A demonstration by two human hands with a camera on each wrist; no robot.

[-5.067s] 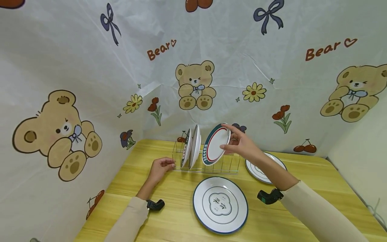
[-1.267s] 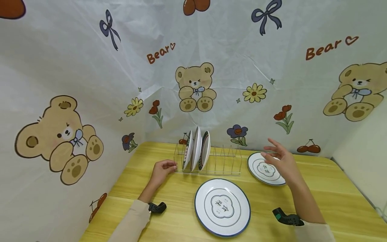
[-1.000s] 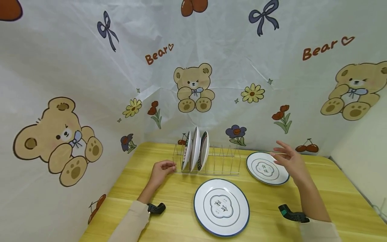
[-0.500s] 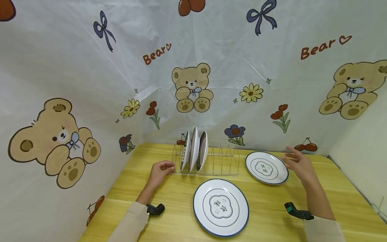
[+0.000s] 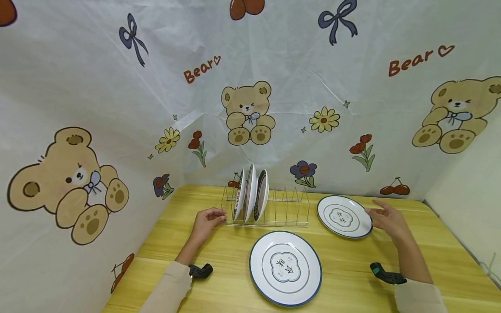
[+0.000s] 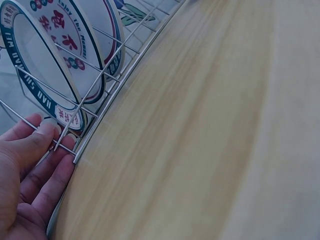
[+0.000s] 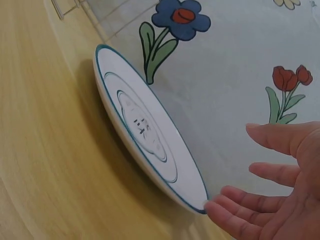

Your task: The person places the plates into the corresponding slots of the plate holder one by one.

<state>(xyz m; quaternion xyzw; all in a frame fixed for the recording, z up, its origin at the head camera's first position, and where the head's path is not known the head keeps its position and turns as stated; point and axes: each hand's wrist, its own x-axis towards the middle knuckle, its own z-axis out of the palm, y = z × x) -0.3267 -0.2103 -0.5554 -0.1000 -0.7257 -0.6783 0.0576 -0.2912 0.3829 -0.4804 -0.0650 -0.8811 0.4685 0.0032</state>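
A wire dish rack (image 5: 287, 224) stands at the back of the table, with several slots. Upright in its left part are three plates (image 5: 252, 193), white with patterned rims. My left hand (image 5: 207, 224) pinches the rack's left end; in the left wrist view, thumb and fingers (image 6: 47, 131) close around its wire corner. To the rack's right lies a white plate (image 5: 339, 216) with a blue rim and a printed centre. My right hand (image 5: 391, 221) is beside that plate's right side, fingers spread and relaxed, with fingertips (image 7: 216, 210) right at the rim in the right wrist view.
A larger white plate (image 5: 285, 289) with a blue rim lies flat in front of the rack. Behind the wooden table (image 5: 227, 269) hangs a bear-printed cloth (image 5: 289, 82), close behind the rack. A black wrist camera (image 5: 385, 274) sits on each forearm.
The plate that my right hand held now stands third in the rack. That hand has since moved right, across the smaller plate, and down to its right rim. My left hand stays on the rack.
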